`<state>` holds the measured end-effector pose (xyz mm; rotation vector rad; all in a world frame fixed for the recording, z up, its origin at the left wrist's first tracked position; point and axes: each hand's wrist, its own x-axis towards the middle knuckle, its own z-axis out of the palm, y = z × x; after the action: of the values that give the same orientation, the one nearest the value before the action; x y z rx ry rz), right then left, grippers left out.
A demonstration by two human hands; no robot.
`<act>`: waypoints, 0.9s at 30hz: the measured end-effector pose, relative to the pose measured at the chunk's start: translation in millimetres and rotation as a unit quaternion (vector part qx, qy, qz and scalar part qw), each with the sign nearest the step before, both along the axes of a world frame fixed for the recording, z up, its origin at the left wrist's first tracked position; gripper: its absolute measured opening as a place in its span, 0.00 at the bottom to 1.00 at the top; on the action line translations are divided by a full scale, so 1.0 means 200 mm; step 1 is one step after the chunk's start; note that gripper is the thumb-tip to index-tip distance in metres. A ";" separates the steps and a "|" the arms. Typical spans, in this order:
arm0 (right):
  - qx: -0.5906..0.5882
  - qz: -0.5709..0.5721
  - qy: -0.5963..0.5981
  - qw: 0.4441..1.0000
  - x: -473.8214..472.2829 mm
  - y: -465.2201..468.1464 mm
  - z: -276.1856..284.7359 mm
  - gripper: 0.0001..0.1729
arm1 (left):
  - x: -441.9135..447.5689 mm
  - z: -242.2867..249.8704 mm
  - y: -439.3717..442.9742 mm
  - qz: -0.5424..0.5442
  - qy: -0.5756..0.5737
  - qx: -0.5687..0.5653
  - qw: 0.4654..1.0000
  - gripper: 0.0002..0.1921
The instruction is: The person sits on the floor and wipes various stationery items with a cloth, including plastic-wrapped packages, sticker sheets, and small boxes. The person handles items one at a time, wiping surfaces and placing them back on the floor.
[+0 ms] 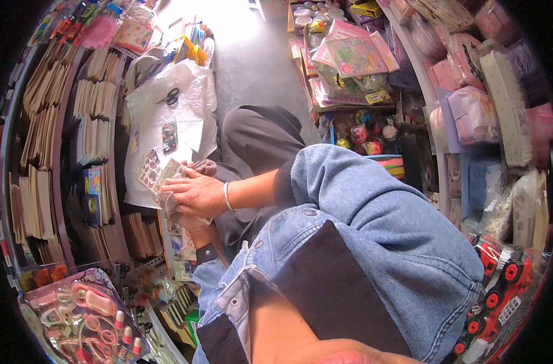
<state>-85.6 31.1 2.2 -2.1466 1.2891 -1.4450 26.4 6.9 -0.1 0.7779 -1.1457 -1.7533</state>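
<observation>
My right hand (198, 193), a pale bangle at its wrist, lies with fingers stretched over small patterned sheets (169, 174) and presses on them. Below it, my left hand (191, 222) is mostly hidden, so its grip cannot be made out. Fuzzy brown cloth (205, 167) shows on both sides of the hands; whether it is a rag or a glove is unclear. Just left of the fingers, a sheet of brown stickers (148, 169) rests on crumpled white plastic (146, 109). Farther up that plastic are a dark patterned card (169, 136) and black-handled scissors (172, 97).
Shelves of upright envelopes or booklets (94, 102) line the left. A packaged pink toy set (83, 314) hangs lower left. To the right stand stacked packets (356, 54), colourful balls (363, 132), bagged pouches (472, 113) and a boxed red toy vehicle (495, 295). Grey floor (253, 59) runs between.
</observation>
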 end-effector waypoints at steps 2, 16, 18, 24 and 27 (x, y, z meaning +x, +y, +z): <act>-0.006 -0.034 0.014 0.999 -0.03 -0.03 0.01 0.17 | -0.01 -0.02 0.01 -0.003 -0.008 -0.006 1.000 0.26; 0.191 -0.104 -0.129 0.968 -0.27 -0.13 -0.01 0.20 | -0.02 -0.03 0.09 -0.046 -0.030 -0.007 0.998 0.22; 0.162 -0.124 -0.127 0.971 -0.26 -0.10 -0.04 0.19 | -0.02 -0.04 0.10 -0.001 -0.167 -0.147 0.975 0.21; 0.187 -0.087 -0.167 0.964 -0.35 -0.11 -0.13 0.16 | -0.03 0.06 0.11 -0.044 -0.067 0.123 0.989 0.17; 0.283 -0.045 -0.285 0.915 -0.41 -0.15 -0.17 0.16 | -0.02 0.12 0.12 -0.091 0.034 0.147 0.984 0.22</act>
<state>-167.0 1.6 -31.1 -1.1932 1.3554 -1.3591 22.3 30.0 24.2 0.7996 -0.9463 -2.1184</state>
